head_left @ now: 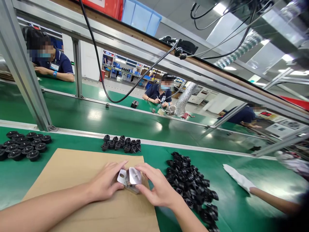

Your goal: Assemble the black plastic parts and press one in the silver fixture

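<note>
A silver metal block (134,176) with a flat plate and an oval slot on its left side rests on or just above the brown cardboard sheet (79,167). From the left, my left hand (106,180) grips the slotted side, thumb in front and fingers behind. At the opposite side my right hand (156,185) pinches the block between thumb and fingers. The underside of the block and some of my fingertips are hidden. To the right of my right hand lies a heap of black plastic parts (188,180).
Round black parts (21,145) stand grouped at the left; several smaller black parts (122,143) stand in rows behind the cardboard. A co-worker's white-gloved hand (238,178) reaches in at the right. A metal frame (29,71) spans the bench, with co-workers beyond it.
</note>
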A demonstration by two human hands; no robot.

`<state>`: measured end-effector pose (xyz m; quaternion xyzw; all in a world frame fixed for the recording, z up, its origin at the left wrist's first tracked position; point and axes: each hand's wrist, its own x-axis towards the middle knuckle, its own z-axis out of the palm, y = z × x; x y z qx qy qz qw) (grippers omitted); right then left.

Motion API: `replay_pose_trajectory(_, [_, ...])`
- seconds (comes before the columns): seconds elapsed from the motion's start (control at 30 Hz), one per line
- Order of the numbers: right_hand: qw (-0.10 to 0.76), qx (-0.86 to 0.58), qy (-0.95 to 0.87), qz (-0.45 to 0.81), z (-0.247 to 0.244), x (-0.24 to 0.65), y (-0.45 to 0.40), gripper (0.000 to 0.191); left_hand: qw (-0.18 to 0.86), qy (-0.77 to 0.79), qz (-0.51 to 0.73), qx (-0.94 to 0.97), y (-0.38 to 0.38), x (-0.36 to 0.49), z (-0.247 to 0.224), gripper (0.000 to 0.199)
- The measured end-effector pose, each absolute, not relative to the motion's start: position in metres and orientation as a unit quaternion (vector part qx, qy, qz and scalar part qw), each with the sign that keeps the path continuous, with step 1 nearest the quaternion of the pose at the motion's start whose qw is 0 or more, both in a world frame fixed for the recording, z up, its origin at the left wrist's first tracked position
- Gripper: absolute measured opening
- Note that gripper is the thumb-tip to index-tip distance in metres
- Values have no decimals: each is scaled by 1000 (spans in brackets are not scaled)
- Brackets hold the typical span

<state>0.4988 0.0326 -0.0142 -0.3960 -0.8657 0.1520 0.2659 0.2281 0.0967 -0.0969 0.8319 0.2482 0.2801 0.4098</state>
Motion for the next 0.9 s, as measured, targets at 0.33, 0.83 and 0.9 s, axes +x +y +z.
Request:
replay_pose_trajectory(0.33, [181,-435,-868,155,-18,502,29,47,403,246,285,834,96,229,-96,90])
replay_pose_trajectory(0.83, [224,-473,-840,146,-55,518,50,82,402,240,300,831,135,255,-151,99])
replay_pose_trajectory(0.9, [234,-459,-840,168,-64,517,66,67,433,258,249,827,147,259,-144,89])
